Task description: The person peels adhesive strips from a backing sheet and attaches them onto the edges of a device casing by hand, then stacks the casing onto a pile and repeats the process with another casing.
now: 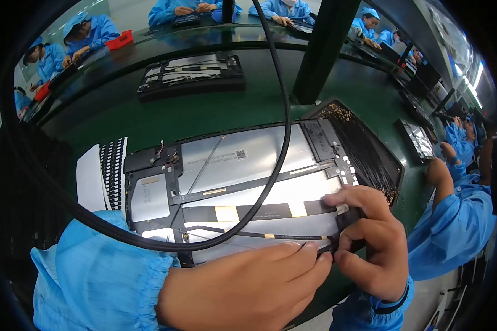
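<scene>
An opened tablet [243, 151] lies in front of me with its inside up, showing silver battery panels and dark flat ribbon cables. My left hand [240, 284] reaches across its near edge, fingers close together and pressed at the lower right part of the frame. Around the tablet's near right corner, my right hand [375, 240] is closed, with the index finger on top by the end of a wide black ribbon cable [259, 212]. The fingertips of both hands nearly meet at that corner. Whether a small piece is pinched between them is hidden.
A thick black cable [286, 110] loops across the view above the tablet. Beyond the right end stands a black tray [395, 165] of thin dark strips. White sheets with black pieces [113, 174] lie left. Another opened device [190, 74] sits farther back. Co-workers in blue surround the benches.
</scene>
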The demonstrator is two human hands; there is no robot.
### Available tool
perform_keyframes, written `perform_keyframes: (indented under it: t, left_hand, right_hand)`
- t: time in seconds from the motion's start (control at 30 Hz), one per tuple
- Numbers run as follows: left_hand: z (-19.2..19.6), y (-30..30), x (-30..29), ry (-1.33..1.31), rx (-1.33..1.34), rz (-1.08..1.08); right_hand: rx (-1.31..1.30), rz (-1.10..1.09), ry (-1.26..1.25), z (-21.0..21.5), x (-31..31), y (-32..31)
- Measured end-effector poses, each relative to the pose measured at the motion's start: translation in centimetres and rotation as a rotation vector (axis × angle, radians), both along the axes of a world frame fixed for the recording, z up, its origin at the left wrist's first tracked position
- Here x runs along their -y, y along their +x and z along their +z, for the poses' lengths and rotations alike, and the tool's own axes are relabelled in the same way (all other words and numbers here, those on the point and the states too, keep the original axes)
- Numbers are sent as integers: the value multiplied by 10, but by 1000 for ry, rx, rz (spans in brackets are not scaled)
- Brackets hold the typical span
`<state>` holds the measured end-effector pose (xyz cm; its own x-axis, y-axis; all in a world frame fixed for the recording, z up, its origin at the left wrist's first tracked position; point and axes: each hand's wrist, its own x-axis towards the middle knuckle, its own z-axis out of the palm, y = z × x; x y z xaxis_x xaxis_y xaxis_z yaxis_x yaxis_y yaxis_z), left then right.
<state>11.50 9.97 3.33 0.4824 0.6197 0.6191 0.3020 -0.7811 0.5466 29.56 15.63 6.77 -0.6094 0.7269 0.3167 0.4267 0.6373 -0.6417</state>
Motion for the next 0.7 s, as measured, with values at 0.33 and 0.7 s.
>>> perform_keyframes:
  t: [0.33,0.7]
  left_hand:
    - [15,-8,-3,-123,-301,-184]
    - [-20,19,-2,376,-10,253]
  right_hand:
    - [-88,6,96,-16,4,14]
    - [-9,-126,558,-20,20,3]
